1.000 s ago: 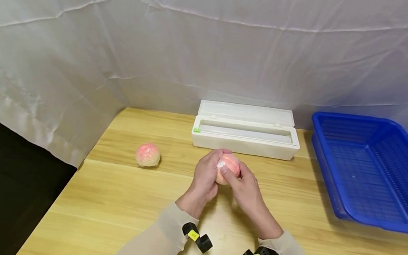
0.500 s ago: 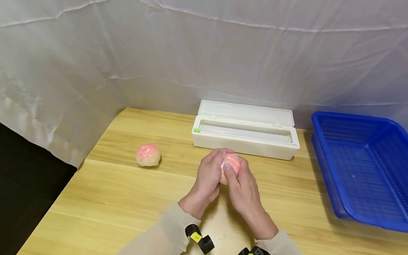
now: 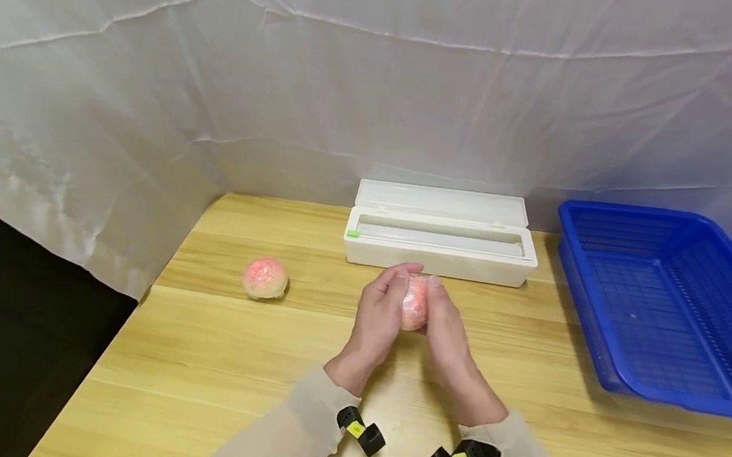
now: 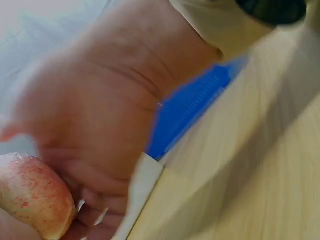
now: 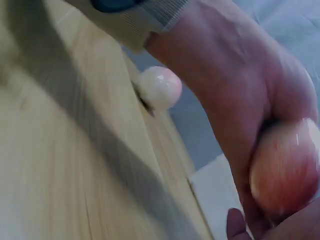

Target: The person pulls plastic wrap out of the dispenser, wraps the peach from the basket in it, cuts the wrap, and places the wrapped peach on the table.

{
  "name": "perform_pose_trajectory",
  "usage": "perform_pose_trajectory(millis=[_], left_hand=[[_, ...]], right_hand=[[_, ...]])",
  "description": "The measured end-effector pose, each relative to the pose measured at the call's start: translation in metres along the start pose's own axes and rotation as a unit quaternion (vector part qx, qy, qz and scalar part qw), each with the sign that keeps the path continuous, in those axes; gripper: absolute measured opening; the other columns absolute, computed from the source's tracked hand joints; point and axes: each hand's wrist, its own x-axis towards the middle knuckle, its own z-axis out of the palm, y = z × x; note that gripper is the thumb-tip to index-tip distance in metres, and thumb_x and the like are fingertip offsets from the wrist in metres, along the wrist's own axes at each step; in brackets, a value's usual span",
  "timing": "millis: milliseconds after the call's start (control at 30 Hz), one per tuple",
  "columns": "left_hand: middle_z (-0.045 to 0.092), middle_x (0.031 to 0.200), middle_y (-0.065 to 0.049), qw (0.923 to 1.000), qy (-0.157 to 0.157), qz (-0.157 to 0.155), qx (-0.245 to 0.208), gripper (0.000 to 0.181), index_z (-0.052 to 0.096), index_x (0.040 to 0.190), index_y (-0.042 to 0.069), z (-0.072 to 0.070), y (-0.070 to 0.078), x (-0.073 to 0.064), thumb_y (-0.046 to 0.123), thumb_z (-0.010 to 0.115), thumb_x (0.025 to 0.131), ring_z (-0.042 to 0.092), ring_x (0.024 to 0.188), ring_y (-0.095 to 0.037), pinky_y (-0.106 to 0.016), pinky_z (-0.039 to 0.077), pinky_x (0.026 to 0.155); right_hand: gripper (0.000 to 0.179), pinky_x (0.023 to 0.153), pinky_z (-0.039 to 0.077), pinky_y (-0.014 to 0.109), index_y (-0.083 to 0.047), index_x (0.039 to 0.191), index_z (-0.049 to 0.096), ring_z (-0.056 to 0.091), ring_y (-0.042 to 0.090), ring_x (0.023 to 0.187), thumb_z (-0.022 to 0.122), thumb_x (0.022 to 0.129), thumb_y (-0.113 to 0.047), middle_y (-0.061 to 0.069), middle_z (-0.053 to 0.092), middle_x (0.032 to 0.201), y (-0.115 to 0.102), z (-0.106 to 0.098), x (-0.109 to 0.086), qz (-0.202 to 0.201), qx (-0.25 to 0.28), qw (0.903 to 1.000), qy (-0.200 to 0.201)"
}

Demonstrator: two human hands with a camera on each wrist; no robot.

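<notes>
A pink and pale-yellow peach (image 3: 414, 304) in shiny clear wrap sits between both hands, above the table. My left hand (image 3: 379, 315) cups it from the left, and my right hand (image 3: 448, 330) holds its right side with the thumb near the top. In the left wrist view the peach (image 4: 37, 197) shows red speckles beside the right palm. The right wrist view has the peach (image 5: 286, 170) against the left hand, blurred. Fingers behind the fruit are mostly hidden. A second peach (image 3: 266, 278), also glossy, rests on the table to the left.
Behind the hands stands a long white cling film box (image 3: 441, 264) with its lid raised and a green slider (image 3: 353, 234) at its left end. A blue plastic basket (image 3: 615, 366) is at the right. Pale cloth hangs behind the wooden table (image 3: 197, 366).
The peach has turned between the hands and shifted slightly right since a second ago. My right thumb has moved from across its front up to its top right edge.
</notes>
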Motion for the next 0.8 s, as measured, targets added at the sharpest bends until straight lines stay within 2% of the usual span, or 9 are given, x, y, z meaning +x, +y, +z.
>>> perform_pose_trajectory(millis=[33, 133, 200, 267, 367, 500, 567, 733, 800], left_hand=[[0.070, 0.135, -0.008, 0.9998, -0.013, 0.008, 0.014, 0.035, 0.070, 0.137, 0.017, 0.000, 0.001, 0.000, 0.027, 0.048, 0.112, 0.065, 0.116, -0.021, -0.036, 0.057, 0.095], [0.057, 0.155, -0.002, 0.9978, -0.055, 0.007, 0.035, 0.042, 0.055, 0.154, 0.029, -0.001, 0.003, -0.001, 0.033, 0.045, 0.114, 0.056, 0.135, -0.020, -0.037, 0.048, 0.109], [0.055, 0.153, -0.005, 0.9956, -0.089, -0.030, -0.004, 0.047, 0.047, 0.159, 0.028, -0.002, 0.006, -0.002, 0.042, 0.041, 0.114, 0.059, 0.129, -0.020, -0.034, 0.052, 0.102], [0.060, 0.138, -0.009, 0.9890, -0.109, -0.083, -0.055, 0.053, 0.047, 0.156, 0.022, -0.002, 0.007, -0.002, 0.051, 0.038, 0.113, 0.066, 0.111, -0.017, -0.028, 0.058, 0.087], [0.063, 0.110, -0.008, 0.9760, -0.108, -0.145, -0.121, 0.061, 0.054, 0.143, 0.011, -0.001, 0.007, -0.001, 0.060, 0.038, 0.110, 0.068, 0.079, -0.013, -0.025, 0.059, 0.061], [0.064, 0.093, -0.003, 0.9786, -0.078, -0.153, -0.113, 0.056, 0.061, 0.127, 0.010, 0.001, 0.003, 0.000, 0.058, 0.039, 0.111, 0.062, 0.065, -0.009, -0.023, 0.053, 0.051], [0.061, 0.084, 0.000, 0.9827, -0.061, -0.147, -0.095, 0.052, 0.064, 0.117, 0.012, 0.002, 0.002, -0.001, 0.056, 0.038, 0.112, 0.055, 0.059, -0.008, -0.021, 0.046, 0.047], [0.052, 0.069, 0.005, 0.9865, -0.038, -0.141, -0.073, 0.048, 0.063, 0.097, 0.016, 0.008, 0.005, -0.004, 0.054, 0.039, 0.112, 0.042, 0.052, -0.008, -0.021, 0.034, 0.045], [0.052, 0.068, 0.006, 0.9861, -0.032, -0.143, -0.077, 0.048, 0.063, 0.093, 0.016, 0.009, 0.007, -0.005, 0.053, 0.039, 0.112, 0.041, 0.051, -0.007, -0.021, 0.034, 0.045]], right_hand=[[0.057, 0.090, 0.050, 0.029, -0.004, 0.143, 0.052, 0.056, 0.023, 0.110, 0.039, 0.113, -0.050, 0.018, 0.060, 0.127, 0.000, 0.000, -0.001, -0.008, -0.002, 1.0000, -0.002], [0.052, 0.091, 0.051, 0.035, -0.007, 0.151, 0.047, 0.058, 0.026, 0.110, 0.053, 0.111, -0.039, 0.019, 0.062, 0.127, -0.001, -0.002, -0.003, -0.062, -0.078, 0.9948, 0.020], [0.052, 0.092, 0.051, 0.042, -0.010, 0.154, 0.046, 0.060, 0.030, 0.110, 0.059, 0.108, -0.032, 0.020, 0.061, 0.131, -0.001, -0.005, -0.004, -0.102, -0.125, 0.9864, 0.032], [0.053, 0.096, 0.049, 0.049, -0.012, 0.154, 0.047, 0.058, 0.033, 0.116, 0.063, 0.105, -0.026, 0.019, 0.058, 0.139, 0.000, -0.008, -0.003, -0.152, -0.161, 0.9743, 0.039], [0.052, 0.102, 0.045, 0.054, -0.014, 0.150, 0.053, 0.053, 0.035, 0.127, 0.067, 0.101, -0.020, 0.016, 0.053, 0.147, 0.003, -0.010, 0.000, -0.214, -0.179, 0.9599, 0.029], [0.042, 0.098, 0.046, 0.052, -0.018, 0.143, 0.064, 0.052, 0.033, 0.127, 0.068, 0.101, -0.021, 0.013, 0.058, 0.142, 0.010, -0.007, 0.004, -0.265, -0.196, 0.9433, 0.040], [0.038, 0.097, 0.048, 0.052, -0.018, 0.140, 0.067, 0.055, 0.034, 0.124, 0.065, 0.102, -0.022, 0.014, 0.060, 0.138, 0.015, -0.005, 0.005, -0.302, -0.218, 0.9261, 0.062], [0.033, 0.095, 0.049, 0.053, -0.012, 0.129, 0.073, 0.062, 0.038, 0.112, 0.057, 0.106, -0.028, 0.019, 0.065, 0.126, 0.021, -0.001, 0.007, -0.394, -0.269, 0.8671, 0.143], [0.032, 0.093, 0.050, 0.054, -0.010, 0.125, 0.075, 0.063, 0.038, 0.110, 0.056, 0.106, -0.029, 0.019, 0.066, 0.123, 0.022, 0.000, 0.008, -0.411, -0.274, 0.8547, 0.161]])
